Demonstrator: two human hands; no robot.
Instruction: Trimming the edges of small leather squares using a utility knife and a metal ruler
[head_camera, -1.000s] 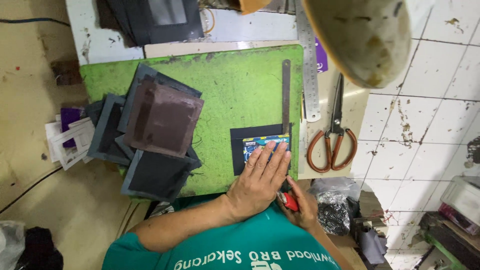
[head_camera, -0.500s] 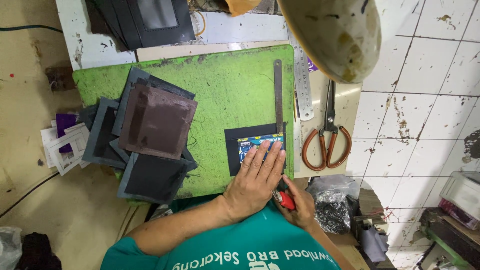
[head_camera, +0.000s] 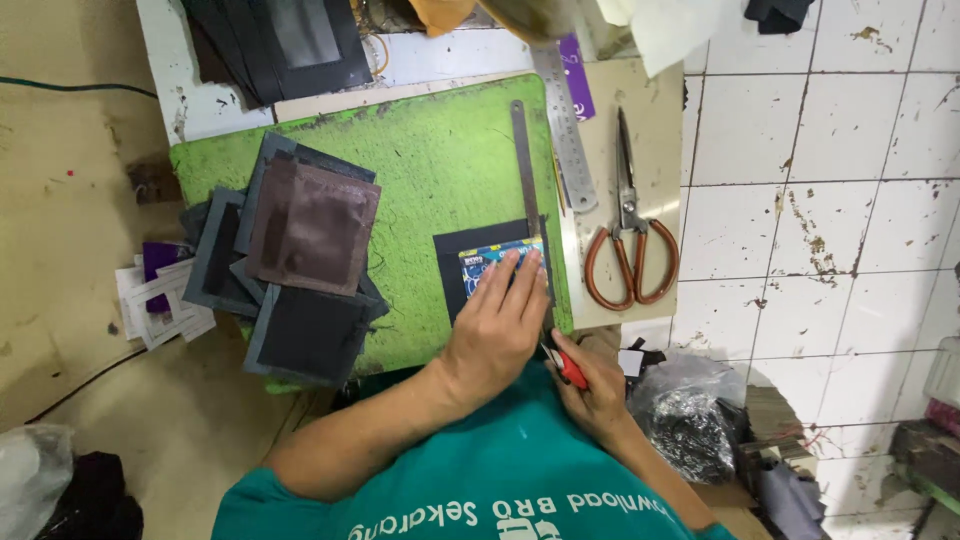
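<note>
Head view | left hand (head_camera: 495, 325) still pressing flat, open, on blue card (head_camera: 487, 265) over black sheet (head_camera: 470, 262) | right hand (head_camera: 590, 385), at 5 o'clock, gripping red-handled knife (head_camera: 567, 368), drawn nearer | cut seemingly progressing

the cutting mat (head_camera: 420, 170) lies on the table (head_camera: 640, 130). a stack of cut pieces (head_camera: 300, 260) sits on the mat's left part. a flat piece (head_camera: 470, 270) lies on its right part, a card (head_camera: 485, 265) on that piece, the left hand (head_camera: 495, 330) on the card. a metal strip (head_camera: 525, 170) lies along the mat's right edge, a ruler (head_camera: 565, 125) just right of it, scissors (head_camera: 630, 230) further right. the right hand (head_camera: 595, 390) with a knife (head_camera: 565, 365) sits at the mat's near right corner.
</note>
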